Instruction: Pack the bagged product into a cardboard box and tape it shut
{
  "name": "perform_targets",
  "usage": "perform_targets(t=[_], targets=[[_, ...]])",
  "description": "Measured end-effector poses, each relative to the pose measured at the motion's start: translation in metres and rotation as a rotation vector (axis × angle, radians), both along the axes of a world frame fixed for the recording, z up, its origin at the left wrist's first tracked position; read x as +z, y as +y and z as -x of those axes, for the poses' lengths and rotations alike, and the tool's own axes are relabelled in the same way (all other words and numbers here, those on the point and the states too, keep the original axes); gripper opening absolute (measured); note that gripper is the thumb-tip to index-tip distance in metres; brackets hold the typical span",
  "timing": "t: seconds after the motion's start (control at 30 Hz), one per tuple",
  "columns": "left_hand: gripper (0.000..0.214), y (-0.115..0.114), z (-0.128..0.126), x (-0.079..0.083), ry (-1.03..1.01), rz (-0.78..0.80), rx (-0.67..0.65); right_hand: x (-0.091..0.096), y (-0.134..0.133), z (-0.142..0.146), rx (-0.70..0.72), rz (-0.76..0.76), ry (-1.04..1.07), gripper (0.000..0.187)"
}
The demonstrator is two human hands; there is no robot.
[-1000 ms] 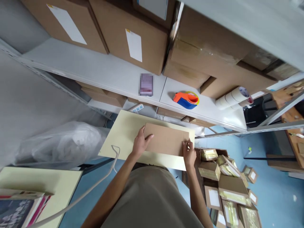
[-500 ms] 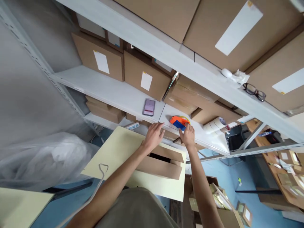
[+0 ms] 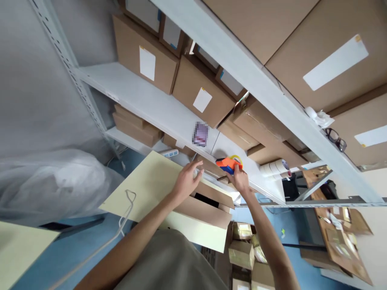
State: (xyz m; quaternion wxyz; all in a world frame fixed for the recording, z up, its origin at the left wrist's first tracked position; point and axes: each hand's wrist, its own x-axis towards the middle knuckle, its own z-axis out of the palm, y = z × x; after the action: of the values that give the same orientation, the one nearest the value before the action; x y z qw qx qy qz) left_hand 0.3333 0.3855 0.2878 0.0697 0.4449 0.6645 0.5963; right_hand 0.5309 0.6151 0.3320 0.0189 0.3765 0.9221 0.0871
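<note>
My right hand (image 3: 241,179) grips an orange and blue tape dispenser (image 3: 229,164) with a yellow ring of tape, just over the front edge of the shelf. My left hand (image 3: 188,179) hangs above the cardboard box, fingers apart, holding nothing. Below both hands the long cardboard box (image 3: 202,211) lies on a pale yellow board (image 3: 145,189). A dark gap shows between its top flaps. The fingertips of my right hand are partly hidden behind the dispenser.
Labelled cartons (image 3: 145,56) line the white shelf (image 3: 145,88). A blurred purple item (image 3: 200,134) lies near its edge, with tape rolls (image 3: 275,168) farther right. Glasses (image 3: 335,139) rest on the upper beam. A pale cord (image 3: 130,201) crosses the board; opened cartons (image 3: 242,253) stand below right.
My right hand has closed around the tape dispenser and lifted it slightly off the shelf, turning it. My left hand has moved a little left and down. The view has tilted.
</note>
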Motion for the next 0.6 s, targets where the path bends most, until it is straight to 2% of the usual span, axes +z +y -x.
perform_targets(t=[0.1, 0.2, 0.27, 0.5, 0.6], targets=[[0.034, -0.022, 0.0, 0.004, -0.102, -0.06, -0.009, 0.012, -0.047, -0.011, 0.133, 0.0, 0.049, 0.064], [0.038, -0.041, 0.002, 0.014, -0.198, -0.104, -0.08, 0.034, -0.09, -0.014, 0.247, 0.024, 0.101, 0.067], [0.039, -0.05, 0.005, 0.021, -0.247, -0.131, -0.129, 0.05, -0.113, -0.013, 0.276, 0.05, 0.119, 0.068], [0.035, -0.074, 0.024, 0.041, -0.241, -0.156, -0.14, 0.094, -0.16, 0.002, 0.28, 0.153, 0.108, 0.062], [0.033, -0.076, 0.032, 0.044, -0.226, -0.16, -0.213, 0.105, -0.171, 0.008, 0.308, 0.183, 0.083, 0.057]])
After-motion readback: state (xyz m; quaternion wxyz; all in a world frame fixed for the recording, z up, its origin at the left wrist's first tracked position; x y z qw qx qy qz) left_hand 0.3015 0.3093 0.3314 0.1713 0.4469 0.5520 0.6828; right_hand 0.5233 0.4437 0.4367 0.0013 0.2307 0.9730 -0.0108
